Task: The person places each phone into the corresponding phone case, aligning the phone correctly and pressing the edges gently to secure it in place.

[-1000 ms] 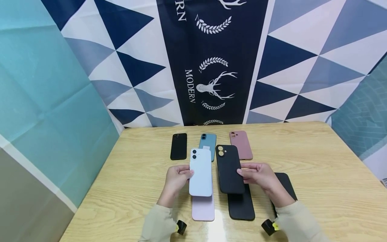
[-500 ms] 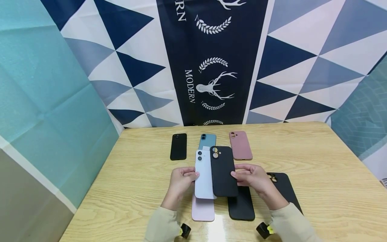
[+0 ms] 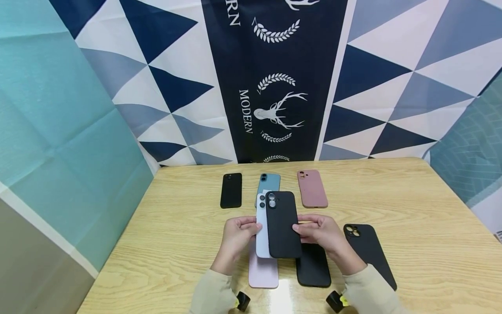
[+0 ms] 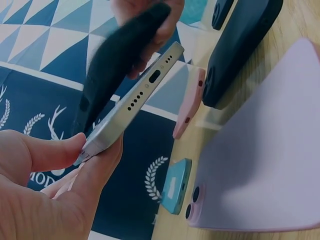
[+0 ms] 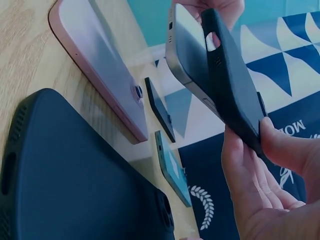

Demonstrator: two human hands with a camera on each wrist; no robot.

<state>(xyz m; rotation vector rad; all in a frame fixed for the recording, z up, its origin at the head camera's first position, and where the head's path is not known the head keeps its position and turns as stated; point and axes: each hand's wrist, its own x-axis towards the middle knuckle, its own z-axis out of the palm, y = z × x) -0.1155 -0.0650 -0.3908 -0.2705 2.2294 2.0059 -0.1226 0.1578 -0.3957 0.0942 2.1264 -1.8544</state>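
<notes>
- Head view, far left: we see the black phone [image 3: 231, 190] flat on the tabletop [image 3: 176, 244], well apart from both hands.
- Our left hand [image 3: 237, 235] pinches the white phone [image 3: 262, 240] by its left edge, thumb against fingers; if that pinch loosens, the phone could twist or drop.
- We have the white phone raised above the lilac phone [image 3: 263, 274], so a fall could strike that one; the blue phone [image 3: 270, 181] lies behind.
- Overlapping the white phone is the held case [image 3: 284, 226], angled to it in the wrist views; we cannot tell whether they touch.
- Its camera opening [image 3: 272, 200] sits right of the lenses [image 3: 262, 205]; pressing at this skew, we judge, could catch a corner or scrape a lens.
- Beneath lies the lower case [image 3: 314, 270]; farther back, the pink case [image 3: 312, 188].
- Our right hand [image 3: 319, 233] pinches the held case's right edge; a hard push could bend it and make it slip.
- Far right, the spare case [image 3: 372, 255] lies beside our forearm [image 3: 347, 259], which could nudge it if swung outward.
</notes>
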